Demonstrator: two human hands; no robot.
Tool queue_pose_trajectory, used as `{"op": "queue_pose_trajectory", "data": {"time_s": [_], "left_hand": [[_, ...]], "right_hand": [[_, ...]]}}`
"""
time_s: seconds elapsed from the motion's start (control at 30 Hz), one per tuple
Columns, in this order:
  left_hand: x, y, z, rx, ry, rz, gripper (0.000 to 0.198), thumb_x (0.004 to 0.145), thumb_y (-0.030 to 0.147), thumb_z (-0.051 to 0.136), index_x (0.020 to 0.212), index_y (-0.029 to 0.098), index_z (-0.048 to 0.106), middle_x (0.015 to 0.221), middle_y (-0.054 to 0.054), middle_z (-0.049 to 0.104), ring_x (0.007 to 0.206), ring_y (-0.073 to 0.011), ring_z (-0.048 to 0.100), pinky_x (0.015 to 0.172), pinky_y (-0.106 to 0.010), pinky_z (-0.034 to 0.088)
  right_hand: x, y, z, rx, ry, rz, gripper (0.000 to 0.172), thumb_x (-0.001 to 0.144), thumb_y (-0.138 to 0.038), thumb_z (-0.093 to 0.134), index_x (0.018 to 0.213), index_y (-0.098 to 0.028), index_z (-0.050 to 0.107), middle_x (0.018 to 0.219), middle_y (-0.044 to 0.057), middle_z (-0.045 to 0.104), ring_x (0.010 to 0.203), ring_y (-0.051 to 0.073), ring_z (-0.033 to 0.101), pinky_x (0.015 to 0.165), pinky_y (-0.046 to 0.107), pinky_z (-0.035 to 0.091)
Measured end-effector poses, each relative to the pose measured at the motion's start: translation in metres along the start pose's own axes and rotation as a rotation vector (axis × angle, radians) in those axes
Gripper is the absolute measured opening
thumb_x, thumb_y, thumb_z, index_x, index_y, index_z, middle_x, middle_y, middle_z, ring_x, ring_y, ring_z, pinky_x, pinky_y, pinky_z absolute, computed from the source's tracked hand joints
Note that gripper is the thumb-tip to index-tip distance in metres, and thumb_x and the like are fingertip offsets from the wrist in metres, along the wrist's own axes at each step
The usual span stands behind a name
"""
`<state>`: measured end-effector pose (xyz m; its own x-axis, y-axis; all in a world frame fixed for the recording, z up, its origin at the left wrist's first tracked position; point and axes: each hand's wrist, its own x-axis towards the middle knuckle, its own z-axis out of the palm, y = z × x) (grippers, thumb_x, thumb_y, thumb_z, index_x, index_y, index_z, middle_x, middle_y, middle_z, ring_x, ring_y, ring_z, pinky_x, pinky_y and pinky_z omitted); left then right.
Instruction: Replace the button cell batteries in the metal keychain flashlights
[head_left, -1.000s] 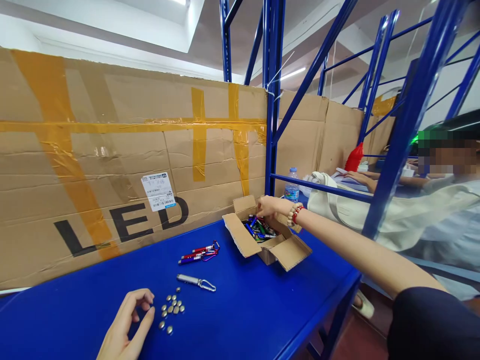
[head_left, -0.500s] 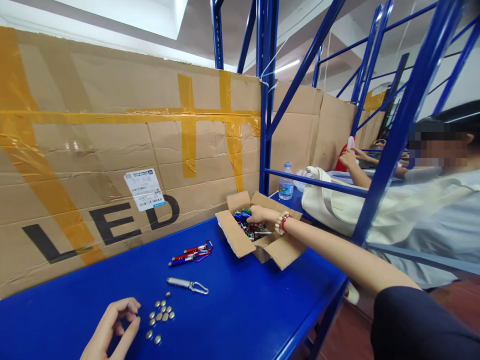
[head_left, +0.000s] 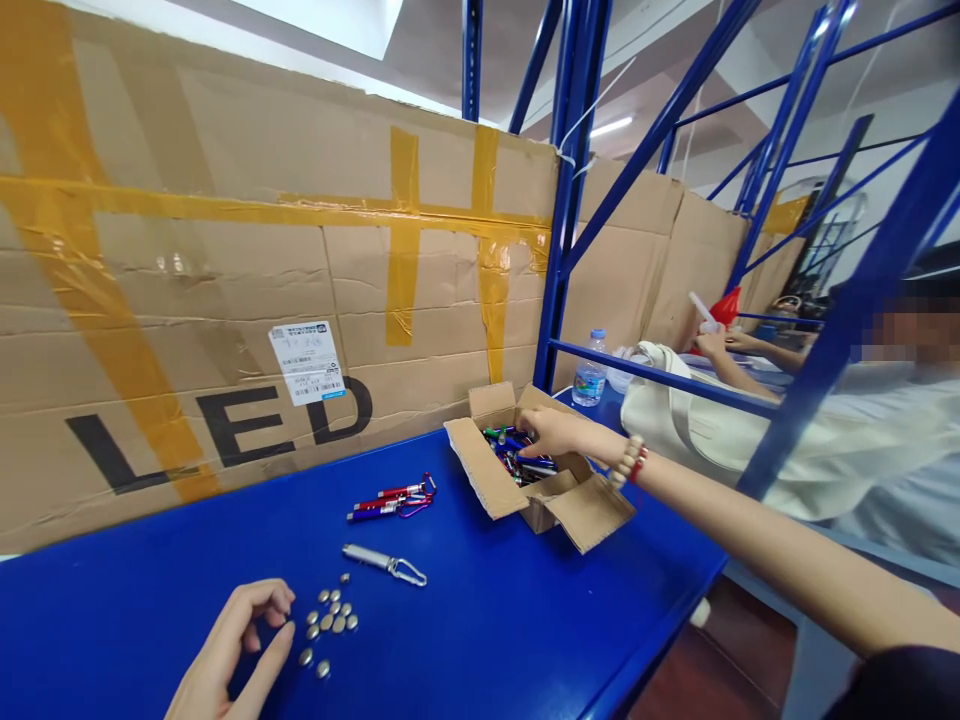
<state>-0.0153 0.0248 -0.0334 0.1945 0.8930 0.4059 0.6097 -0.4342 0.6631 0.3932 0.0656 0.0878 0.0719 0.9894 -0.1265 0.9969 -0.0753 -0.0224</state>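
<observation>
One left hand (head_left: pixel 225 645), fingers curled and a narrow gap left to the thumb, is just beside a dozen silver button cells (head_left: pixel 326 622) on the blue table (head_left: pixel 480 640). Beyond lie a silver keychain penlight (head_left: pixel 367 556) and red and purple penlights (head_left: pixel 376 504). Farther, the right hand (head_left: pixel 555 432) dips into an open cardboard box (head_left: pixel 486 472) of mixed penlights (head_left: pixel 517 462); whether it grips any, I cannot tell.

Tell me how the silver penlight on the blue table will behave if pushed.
The silver penlight probably won't roll far: its body looks round, but the wide clip at one end should catch. The smooth, metallic-looking body seems stiff and perhaps slippery.
</observation>
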Motion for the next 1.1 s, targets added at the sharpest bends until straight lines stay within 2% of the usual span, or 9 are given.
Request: {"op": "queue_pose_trajectory", "data": {"time_s": [0.1,0.2,0.33,0.47,0.6,0.73,0.83,0.93,1.1], "left_hand": [[0.000,0.010,-0.001,-0.011,0.049,-0.014,0.031,0.075,0.054,0.047,0.085,0.025,0.051,0.082,-0.002,0.059,0.067,-0.0174,0.053,0.062,-0.026,0.049],[-0.001,0.018,0.000,-0.028,0.064,-0.024,0.029,0.077,0.052,0.046,0.085,0.025,0.050,0.084,-0.001,0.058,0.066,-0.0162,0.050,0.063,-0.026,0.046],[-0.002,0.021,-0.001,-0.023,0.040,-0.049,0.028,0.078,0.050,0.045,0.088,0.024,0.050,0.087,-0.002,0.056,0.068,-0.0162,0.049,0.065,-0.028,0.045],[-0.003,0.026,-0.004,-0.019,0.034,-0.007,0.026,0.079,0.047,0.045,0.088,0.023,0.050,0.085,-0.002,0.055,0.070,-0.0165,0.049,0.066,-0.028,0.044],[-0.004,0.033,-0.007,-0.016,0.032,0.064,0.022,0.081,0.044,0.044,0.085,0.023,0.048,0.088,-0.002,0.055,0.071,-0.0159,0.049,0.066,-0.027,0.043],[-0.005,0.038,-0.011,-0.002,0.022,0.125,0.017,0.084,0.037,0.041,0.086,0.022,0.047,0.090,-0.002,0.053,0.074,-0.0155,0.049,0.067,-0.026,0.043],[-0.008,0.043,-0.014,0.035,0.007,0.199,0.010,0.086,0.030,0.041,0.085,0.021,0.046,0.090,-0.003,0.053,0.076,-0.0155,0.050,0.067,-0.027,0.042],[-0.010,0.051,-0.019,0.066,-0.022,0.336,0.005,0.086,0.023,0.041,0.084,0.020,0.045,0.090,-0.004,0.054,0.080,-0.0163,0.051,0.069,-0.028,0.042],[-0.013,0.081,-0.025,0.099,-0.148,0.503,0.010,0.090,0.020,0.037,0.089,0.020,0.047,0.087,-0.004,0.056,0.084,-0.0171,0.052,0.075,-0.032,0.040]], "right_hand": [[-0.022,0.003,0.012,-0.059,-0.083,-0.026,0.021,0.076,-0.037,0.062,0.083,-0.019,0.068,0.092,0.011,0.067,0.089,0.026,0.062,0.077,0.033,0.045],[-0.038,0.003,0.022,-0.056,-0.171,-0.088,0.025,0.083,-0.034,0.051,0.070,-0.020,0.067,0.079,0.008,0.069,0.078,0.023,0.064,0.070,0.030,0.044],[-0.052,-0.009,0.027,0.025,-0.204,-0.158,0.027,0.087,-0.027,0.043,0.076,-0.018,0.067,0.083,0.006,0.069,0.075,0.019,0.061,0.066,0.026,0.042],[-0.071,-0.040,0.030,0.140,-0.238,-0.184,0.035,0.090,-0.030,0.038,0.075,-0.016,0.065,0.085,0.007,0.069,0.074,0.018,0.060,0.064,0.025,0.042],[-0.093,-0.077,0.038,0.348,-0.275,-0.182,0.044,0.094,-0.036,0.027,0.092,-0.015,0.065,0.103,0.007,0.067,0.087,0.018,0.061,0.070,0.023,0.047],[-0.104,-0.092,0.034,0.605,-0.356,-0.204,0.037,0.094,-0.032,0.031,0.107,-0.017,0.062,0.116,0.005,0.063,0.098,0.017,0.059,0.079,0.023,0.047],[-0.099,-0.086,0.020,0.353,-0.268,-0.346,0.039,0.088,-0.042,0.043,0.106,-0.015,0.063,0.106,0.009,0.065,0.090,0.020,0.060,0.075,0.026,0.046],[-0.088,-0.076,0.010,0.122,-0.281,-0.293,0.051,0.083,-0.054,0.044,0.095,-0.010,0.066,0.083,0.010,0.067,0.070,0.019,0.060,0.061,0.027,0.044],[-0.084,-0.071,0.012,-0.040,-0.434,-0.303,0.022,0.071,-0.025,0.057,0.084,-0.011,0.068,0.074,0.005,0.066,0.064,0.015,0.057,0.054,0.023,0.039]]}}
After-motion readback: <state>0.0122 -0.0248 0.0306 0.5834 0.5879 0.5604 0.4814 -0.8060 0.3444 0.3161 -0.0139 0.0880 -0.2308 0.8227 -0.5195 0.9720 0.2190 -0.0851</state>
